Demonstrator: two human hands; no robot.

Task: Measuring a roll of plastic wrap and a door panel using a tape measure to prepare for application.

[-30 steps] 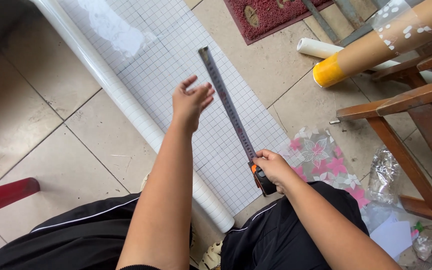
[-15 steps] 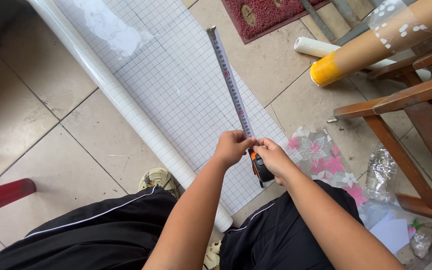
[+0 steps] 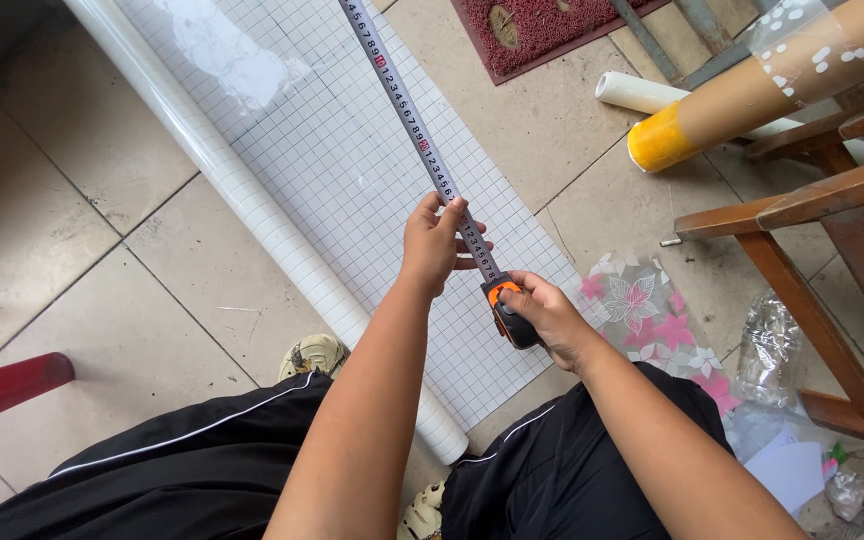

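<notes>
Steel tape (image 3: 407, 110), pulled out long, runs from the top of the head view down across a white gridded sheet (image 3: 352, 180) to an orange-and-black case (image 3: 512, 315). A person sits over the work, black trousers (image 3: 202, 470) filling the lower edge. The right hand (image 3: 542, 315) wraps the case, fingers curled tight round it and thumb near the orange part. The left hand (image 3: 435, 240) sits just up the blade from the case, fingers (image 3: 457, 215) pinched closed on the tape near where it leaves the case. Both hands hover close together above the sheet's near end.

The sheet lies flat on a tiled floor (image 3: 82, 210), its left edge curling into a long white roll (image 3: 252, 210) that reaches down between the person's knees. A worn shoe (image 3: 314, 355) peeks out beside the roll. A red cylinder (image 3: 7, 385) lies at the left edge. To the right, a cardboard tube (image 3: 752, 90) with a yellow end rests above a smaller white roll (image 3: 642, 92). A wooden chair frame (image 3: 812, 220) stands at the right, with a flowered pink-and-white plastic sheet (image 3: 652, 310) and a crumpled clear bottle (image 3: 767, 350) on the floor beside it. A red mat (image 3: 542, 30) lies at the top.
</notes>
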